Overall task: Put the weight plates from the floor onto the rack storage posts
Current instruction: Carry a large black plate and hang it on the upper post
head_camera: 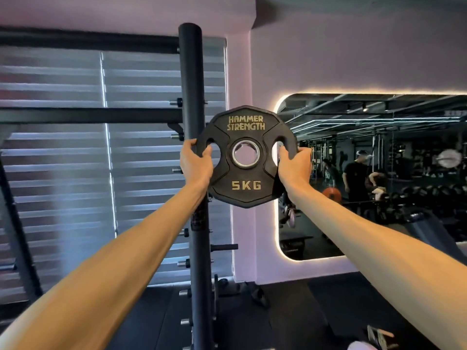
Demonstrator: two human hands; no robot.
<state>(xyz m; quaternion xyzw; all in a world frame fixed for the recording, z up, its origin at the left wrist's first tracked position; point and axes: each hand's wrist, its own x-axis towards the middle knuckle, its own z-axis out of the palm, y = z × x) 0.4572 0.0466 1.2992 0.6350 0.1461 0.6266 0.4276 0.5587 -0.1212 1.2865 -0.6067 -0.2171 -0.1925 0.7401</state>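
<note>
Both bare arms stretch forward and upward, nearly straight, and meet on a single weight plate (246,188); the left hand (195,160) grips the plate's left edge, thumb hooked into the left grip opening and fingers curled over the outer rim; the right hand (294,165) clamps the right edge the same way, thumb at the right opening, fingers wrapped behind the rim. The plate is off the floor, held upright in the air with its face toward the camera, marked 5KG; it has one steel-ringed centre hole and two grip openings, and pale wall shows through the hole.

Counted: one plate, two hands, one black rack upright (190,84), one crossbar (88,115) running left from it, and one dark storage post (224,247) sticking out to the right of the upright, well below the plate; a row of small pins runs down the upright's left side.

The plate's left rim overlaps the upright; its right rim overlaps the lit edge of a wall mirror (379,173). Between upright and mirror lies a narrow strip of wall, and the post points into it; the dark floor (290,311) spreads below; window blinds (63,160) close the left side behind the rack.
</note>
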